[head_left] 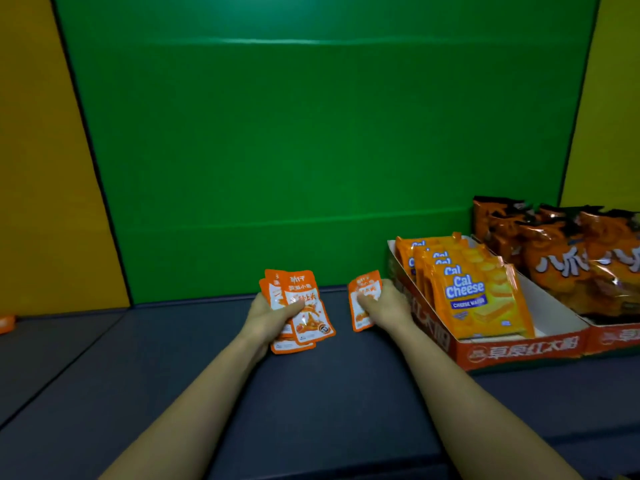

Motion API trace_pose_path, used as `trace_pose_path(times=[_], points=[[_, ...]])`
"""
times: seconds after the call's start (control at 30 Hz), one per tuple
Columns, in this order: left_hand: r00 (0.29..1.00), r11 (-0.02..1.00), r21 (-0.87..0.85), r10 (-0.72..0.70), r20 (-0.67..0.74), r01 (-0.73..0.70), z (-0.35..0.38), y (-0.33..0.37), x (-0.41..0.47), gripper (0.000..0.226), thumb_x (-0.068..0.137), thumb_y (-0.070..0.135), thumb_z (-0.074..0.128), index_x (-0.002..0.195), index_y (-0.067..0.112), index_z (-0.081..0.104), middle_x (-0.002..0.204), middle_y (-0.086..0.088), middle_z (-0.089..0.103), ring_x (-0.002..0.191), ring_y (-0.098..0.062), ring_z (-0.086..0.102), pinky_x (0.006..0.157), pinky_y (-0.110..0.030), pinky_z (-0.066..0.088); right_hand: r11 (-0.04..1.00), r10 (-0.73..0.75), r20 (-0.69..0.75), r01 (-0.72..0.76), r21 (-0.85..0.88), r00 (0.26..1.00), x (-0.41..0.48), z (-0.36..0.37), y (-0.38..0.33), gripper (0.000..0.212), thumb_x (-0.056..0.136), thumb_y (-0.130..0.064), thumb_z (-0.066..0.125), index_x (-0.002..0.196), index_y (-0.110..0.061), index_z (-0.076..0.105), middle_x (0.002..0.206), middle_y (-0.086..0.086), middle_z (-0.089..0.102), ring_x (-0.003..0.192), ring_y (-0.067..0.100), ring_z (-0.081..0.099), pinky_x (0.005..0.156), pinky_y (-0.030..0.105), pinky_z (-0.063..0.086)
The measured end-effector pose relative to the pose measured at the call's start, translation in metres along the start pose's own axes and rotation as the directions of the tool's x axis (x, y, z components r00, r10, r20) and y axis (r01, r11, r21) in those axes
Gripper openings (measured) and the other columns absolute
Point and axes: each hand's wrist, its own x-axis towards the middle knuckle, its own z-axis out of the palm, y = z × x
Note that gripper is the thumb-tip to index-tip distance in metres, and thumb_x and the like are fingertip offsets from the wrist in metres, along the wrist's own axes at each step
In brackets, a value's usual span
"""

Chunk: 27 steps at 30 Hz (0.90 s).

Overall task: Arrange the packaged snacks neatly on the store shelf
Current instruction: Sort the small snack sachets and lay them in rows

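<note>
Packets fill both hands. The left hand [273, 318] grips a bunch of small orange packets [304, 306], spread out like a fan, with the thumb curled over the front one. The right hand [384, 306] pinches a single packet [363, 296] of the same kind, low over the dark shelf [207, 375]. I cannot tell if it touches the shelf. It is just beside the red box [519, 351], where wafer packs [481, 306] stand in a tidy row. Chip bags [571, 268] sit in the next box to the right.

The step now looks like putting the small packets down one at a time. To do it well, the single packet should go on the bare shelf next to the red box, with its picture side facing out and its top up. Each new packet should line up with that one, edges even, so the row runs straight along the green wall [311, 150]. The left hand needs a firm but soft hold, because the slippery packets could slide out of the fan. One stray packet [6, 323] lies far off to the left and will need picking up too.
</note>
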Motion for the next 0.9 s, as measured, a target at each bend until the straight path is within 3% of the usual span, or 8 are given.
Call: trace_pose_path(times=[0.13, 0.3, 0.43, 0.6, 0.77, 0.9], points=[[0.998, 0.996, 0.078, 0.033, 0.052, -0.037, 0.002, -0.002, 0.012, 0.025, 0.079, 0.010, 0.072, 0.101, 0.011, 0.059, 0.099, -0.011, 0.069, 0.076, -0.018, 0.067, 0.068, -0.029, 0.054, 0.969, -0.026, 0.026, 0.032, -0.245, 0.999, 0.011, 0.004, 0.009, 0.052, 0.090, -0.035, 0.058, 0.128, 0.000, 0.049, 0.131, 0.018, 0.052, 0.120, 0.033, 0.051, 0.098, 0.034, 0.040], [0.999, 0.993, 0.121, -0.011, 0.040, 0.006, 0.006, 0.002, 0.025, 0.015, 0.078, 0.010, 0.073, 0.085, 0.014, 0.061, 0.093, -0.011, 0.068, 0.071, -0.017, 0.066, 0.064, -0.029, 0.054, 0.847, -0.181, -0.015, 0.148, -0.511, 0.983, 0.008, 0.009, 0.008, 0.050, 0.096, -0.034, 0.046, 0.130, 0.002, 0.048, 0.134, 0.020, 0.046, 0.124, 0.033, 0.043, 0.104, 0.038, 0.035], [0.998, 0.993, 0.098, -0.061, 0.006, 0.061, 0.009, 0.004, 0.028, 0.015, 0.076, 0.011, 0.075, 0.081, 0.014, 0.062, 0.092, -0.011, 0.069, 0.070, -0.018, 0.066, 0.063, -0.029, 0.054, 0.781, -0.217, -0.006, 0.170, -0.601, 0.976, 0.006, 0.008, 0.005, 0.045, 0.097, -0.030, 0.041, 0.125, 0.002, 0.052, 0.131, 0.019, 0.051, 0.121, 0.034, 0.045, 0.101, 0.039, 0.037], [0.997, 0.997, -0.012, -0.074, 0.019, 0.074, 0.008, 0.006, 0.023, 0.016, 0.077, 0.011, 0.074, 0.085, 0.016, 0.062, 0.083, -0.005, 0.069, 0.063, -0.014, 0.067, 0.051, -0.024, 0.056, 0.811, -0.433, -0.091, 0.343, -0.474, 0.897, 0.001, 0.003, -0.007, 0.041, 0.099, -0.035, 0.036, 0.119, -0.010, 0.062, 0.124, 0.008, 0.056, 0.115, 0.024, 0.047, 0.097, 0.037, 0.036], [0.995, 0.994, -0.039, -0.097, 0.038, 0.099, 0.008, 0.008, 0.021, 0.019, 0.074, 0.013, 0.077, 0.087, 0.015, 0.063, 0.081, -0.005, 0.071, 0.054, -0.011, 0.069, 0.049, -0.024, 0.056, 0.873, -0.361, 0.105, 0.376, -0.310, 0.927, -0.006, 0.019, -0.016, 0.047, 0.096, -0.050, 0.038, 0.106, -0.015, 0.068, 0.109, 0.004, 0.060, 0.106, 0.022, 0.052, 0.093, 0.036, 0.037], [0.994, 0.994, -0.052, -0.097, 0.054, 0.100, 0.008, 0.007, 0.018, 0.020, 0.074, 0.013, 0.077, 0.087, 0.015, 0.062, 0.083, -0.006, 0.071, 0.056, -0.012, 0.069, 0.051, -0.025, 0.057, 0.953, -0.283, 0.143, 0.295, -0.072, 0.948, -0.001, 0.024, -0.016, 0.030, 0.093, -0.042, 0.051, 0.084, -0.015, 0.061, 0.094, 0.002, 0.066, 0.090, 0.018, 0.060, 0.079, 0.033, 0.047]])
